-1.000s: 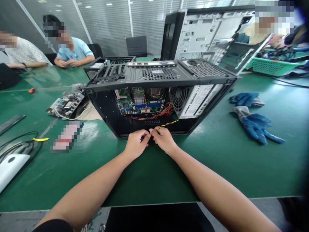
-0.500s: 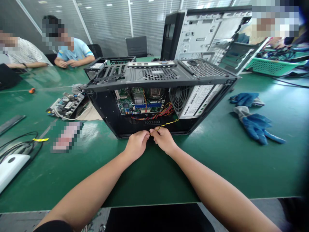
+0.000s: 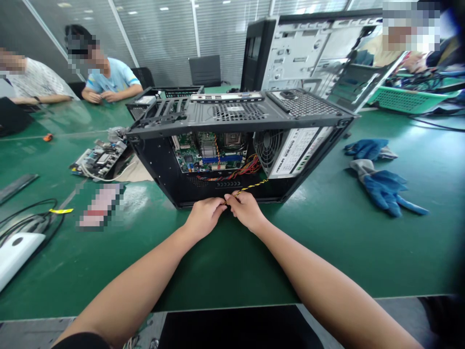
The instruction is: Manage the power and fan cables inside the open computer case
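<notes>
A black computer case (image 3: 236, 125) stands open-sided in front of me, its side facing me. Inside it are a green motherboard (image 3: 189, 159), a power supply (image 3: 296, 150) at the right and a bundle of coloured wires (image 3: 236, 173). From the power supply a yellow-and-black twisted cable (image 3: 254, 186) runs down to my fingers at the case's lower edge. My left hand (image 3: 204, 218) and my right hand (image 3: 247, 209) both pinch this cable, fingertips almost touching. The cable's end is hidden in the fingers.
Blue work gloves (image 3: 385, 186) lie at the right, with a green basket of cables (image 3: 403, 99) behind them. Left are a loose circuit board (image 3: 101, 157), a pixelated flat object (image 3: 101, 206) and black cables (image 3: 32, 223). Another case (image 3: 301, 58) stands behind; two people (image 3: 112, 80) sit across the table.
My left hand has shifted very slightly at the cable; both hands keep their pinch in the same place. The case and its parts stay as they were.
</notes>
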`<action>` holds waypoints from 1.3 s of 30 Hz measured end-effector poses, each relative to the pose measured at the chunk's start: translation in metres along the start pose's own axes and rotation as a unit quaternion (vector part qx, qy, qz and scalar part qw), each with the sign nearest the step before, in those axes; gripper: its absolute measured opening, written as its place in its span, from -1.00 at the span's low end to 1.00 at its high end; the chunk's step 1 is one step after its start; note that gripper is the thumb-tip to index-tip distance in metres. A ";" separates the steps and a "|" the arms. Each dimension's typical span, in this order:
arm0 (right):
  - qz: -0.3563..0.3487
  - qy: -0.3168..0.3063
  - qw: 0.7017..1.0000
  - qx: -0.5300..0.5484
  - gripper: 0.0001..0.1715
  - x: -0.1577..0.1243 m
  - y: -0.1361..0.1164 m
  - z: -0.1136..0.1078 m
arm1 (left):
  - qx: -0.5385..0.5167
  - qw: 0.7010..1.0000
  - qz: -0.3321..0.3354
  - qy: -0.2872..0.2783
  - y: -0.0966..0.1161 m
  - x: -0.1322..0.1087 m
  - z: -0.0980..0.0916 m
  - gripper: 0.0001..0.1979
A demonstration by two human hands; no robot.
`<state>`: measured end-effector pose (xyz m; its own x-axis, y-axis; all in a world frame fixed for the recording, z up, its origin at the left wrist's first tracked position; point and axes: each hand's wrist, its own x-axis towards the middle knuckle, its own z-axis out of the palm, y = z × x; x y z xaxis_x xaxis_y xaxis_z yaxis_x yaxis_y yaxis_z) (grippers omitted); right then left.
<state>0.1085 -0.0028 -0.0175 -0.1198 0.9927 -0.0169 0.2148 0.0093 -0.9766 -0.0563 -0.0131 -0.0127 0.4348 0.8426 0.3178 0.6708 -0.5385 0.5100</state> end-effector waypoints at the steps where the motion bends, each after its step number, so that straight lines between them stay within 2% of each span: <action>1: 0.006 -0.001 1.000 0.003 -0.59 0.000 0.000 0.000 | 0.008 1.000 -0.004 0.006 0.000 0.000 0.000 -0.86; 10: -0.023 -0.006 0.999 -0.024 -0.61 0.001 0.005 0.000 | 0.000 1.000 -0.022 0.006 0.003 0.002 -0.001 -0.79; 21: 0.016 -0.004 1.000 0.024 -0.59 0.000 0.000 0.001 | 0.013 0.999 -0.017 0.028 0.007 0.000 0.000 -0.82; 26: -0.018 -0.007 1.000 -0.017 -0.60 0.002 0.005 0.000 | 0.006 1.000 -0.023 0.014 0.007 0.000 0.000 -0.76; 33: -0.038 -0.010 0.998 -0.042 -0.61 0.002 0.005 -0.001 | -0.024 0.999 -0.029 0.004 0.007 0.000 0.001 -0.78; 39: -0.040 0.000 0.998 -0.041 -0.60 0.001 0.002 0.000 | -0.005 0.999 -0.010 0.032 0.008 -0.001 0.002 -0.84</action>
<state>0.1090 -0.0019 -0.0198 -0.1393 0.9884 0.0598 0.2838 0.0977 -0.9539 -0.0500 -0.0181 -0.0106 0.3821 0.8520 0.3579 0.6722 -0.5220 0.5250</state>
